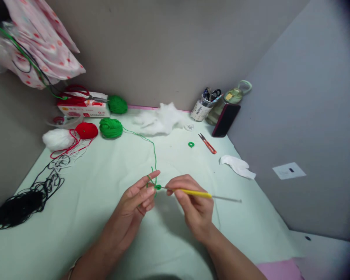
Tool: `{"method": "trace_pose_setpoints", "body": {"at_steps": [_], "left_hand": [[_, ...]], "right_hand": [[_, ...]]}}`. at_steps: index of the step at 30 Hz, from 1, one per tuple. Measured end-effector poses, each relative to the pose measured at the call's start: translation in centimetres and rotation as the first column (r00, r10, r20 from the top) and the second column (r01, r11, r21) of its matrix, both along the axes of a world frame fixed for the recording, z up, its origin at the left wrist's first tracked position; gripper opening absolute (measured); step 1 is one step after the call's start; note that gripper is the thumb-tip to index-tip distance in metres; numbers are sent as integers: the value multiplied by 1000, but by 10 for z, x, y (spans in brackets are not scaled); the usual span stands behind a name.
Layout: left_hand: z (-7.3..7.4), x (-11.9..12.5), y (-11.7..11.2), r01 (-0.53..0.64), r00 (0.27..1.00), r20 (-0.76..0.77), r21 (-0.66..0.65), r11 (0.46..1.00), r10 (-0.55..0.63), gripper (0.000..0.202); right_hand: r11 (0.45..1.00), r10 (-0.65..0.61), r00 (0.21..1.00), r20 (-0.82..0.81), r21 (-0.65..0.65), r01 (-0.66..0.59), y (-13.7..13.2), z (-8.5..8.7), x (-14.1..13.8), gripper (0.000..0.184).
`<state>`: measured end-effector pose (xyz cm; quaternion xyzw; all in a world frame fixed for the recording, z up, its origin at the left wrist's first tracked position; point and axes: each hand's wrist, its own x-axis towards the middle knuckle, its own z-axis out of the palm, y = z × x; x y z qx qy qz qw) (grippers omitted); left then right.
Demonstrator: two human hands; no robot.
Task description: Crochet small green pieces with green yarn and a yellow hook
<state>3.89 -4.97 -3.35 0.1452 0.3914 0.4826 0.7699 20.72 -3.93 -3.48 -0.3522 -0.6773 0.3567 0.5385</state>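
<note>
My right hand point(192, 202) is closed around a crochet hook point(198, 193) with a yellow handle, its tip pointing left into a small green crochet piece point(158, 187). My left hand point(138, 198) pinches that green piece, with the green yarn strand point(155, 155) looped over its forefinger. The strand runs up and left across the pale green tabletop point(105, 186) to a green yarn ball point(111, 128).
At the back left lie a red yarn ball point(86, 130), a white yarn ball point(57, 139), a second green ball point(118, 104) and a red-and-white box point(84, 107). Black yarn point(20, 204) is tangled at the left. White stuffing point(160, 118), orange snips point(207, 144), a jar point(202, 107), a phone point(225, 119) and a tissue point(237, 166) lie toward the right.
</note>
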Motion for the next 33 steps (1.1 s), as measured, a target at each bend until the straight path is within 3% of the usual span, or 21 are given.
{"method": "trace_pose_setpoints", "body": {"at_steps": [4, 8, 14, 18, 22, 24, 26, 29, 33], "left_hand": [[-2, -3, -1, -18, 999, -36, 41, 999, 19, 42], [-4, 0, -5, -35, 988, -147, 114, 993, 52, 40], [-6, 1, -7, 45, 972, -233, 189, 981, 0, 38], [-7, 0, -5, 11, 967, -254, 178, 984, 35, 35], [-8, 3, -6, -26, 981, -186, 142, 989, 52, 43], [-8, 4, -6, -9, 995, -101, 98, 995, 19, 48], [-8, 4, -5, 16, 1000, -22, 60, 998, -15, 48], [-8, 1, -2, 13, 999, 33, 33, 999, -14, 42], [-6, -3, 2, -19, 1000, 19, 35, 999, 18, 31]], "right_hand": [[966, 37, 952, -303, -234, -112, 4, 0, 2, 18], [945, 48, 930, -364, -286, -160, 4, -1, -1, 19], [973, 79, 978, -195, -196, -117, 3, 1, -8, 20], [989, 68, 995, -73, -125, -77, 1, -2, -6, 25], [982, -23, 947, 321, 186, -39, -5, -12, -2, 43], [955, -69, 913, 402, 290, -55, -8, -14, -2, 49], [970, -51, 944, 325, 240, -30, -8, -12, -2, 47], [998, -42, 994, 101, 57, 37, -4, -5, -3, 34], [989, -45, 985, -169, -146, 20, 4, -1, -1, 22]]}}
